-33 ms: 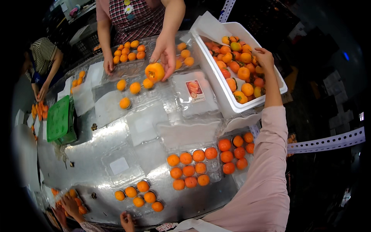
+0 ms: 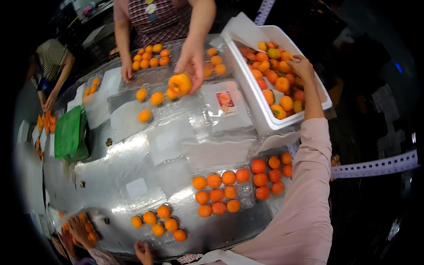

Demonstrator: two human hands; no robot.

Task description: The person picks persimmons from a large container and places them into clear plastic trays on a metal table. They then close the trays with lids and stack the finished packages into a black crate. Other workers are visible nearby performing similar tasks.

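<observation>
My right hand (image 2: 303,70) is in the white foam box (image 2: 273,124), its fingers curled down among loose persimmons (image 2: 282,84). Whatever lies beneath those fingers is hidden. At the lower edge, my left hand (image 2: 143,253) is at the table's near side with fingers loosely apart and no fruit visible in it. Just beyond it is a clear tray (image 2: 164,239) holding several persimmons. Beside my right forearm are two fuller trays: one of orange persimmons (image 2: 216,194) with a bare cup at its right, and another of redder persimmons (image 2: 260,179).
Across the table, a co-worker's hand (image 2: 192,66) holds a yellow-orange persimmon (image 2: 179,84). A lidded clear tray with a picture label (image 2: 226,103), white liner sheets (image 2: 170,137) and a green basket (image 2: 70,134) lie around. Another person's hands (image 2: 78,232) work at lower left.
The view has shifted slightly, moving the table's far side a little to the right. My right hand has moved slightly farther into the box over the fruit. My left hand stays near the table's edge.
</observation>
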